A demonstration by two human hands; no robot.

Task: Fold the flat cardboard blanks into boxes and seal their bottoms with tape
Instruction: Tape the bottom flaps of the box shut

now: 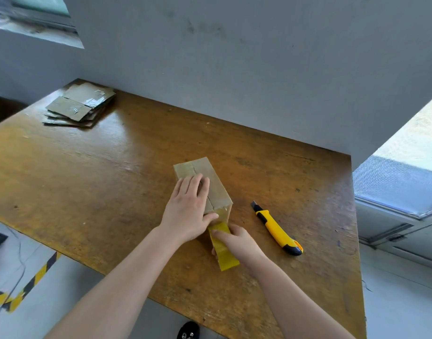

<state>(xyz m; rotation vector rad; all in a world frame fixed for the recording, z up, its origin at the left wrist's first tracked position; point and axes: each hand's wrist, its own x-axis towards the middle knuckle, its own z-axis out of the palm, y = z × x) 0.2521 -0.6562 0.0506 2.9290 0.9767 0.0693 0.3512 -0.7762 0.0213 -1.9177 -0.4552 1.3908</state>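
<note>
Left hand (188, 209) lies flat on top of the box (218, 192), palm down and fingers straight and together. Its thumb presses at the near top edge, where yellowish tape is stuck on. Right hand (239, 241) is curled around the tape roll (224, 255) and grips it just in front of the box's near end. A short length of tape runs from the roll up to that end.

The box sits on the wooden table (112, 167), right of centre, with its closed flaps facing up and the centre seam visible beyond the left fingers. The far part of the seam looks bare.

Flat blanks (80, 104) are stacked at the far left corner of the table, well apart from the box. A yellow-and-black utility knife (277, 228) lies on the table just right of the right hand, untouched.
</note>
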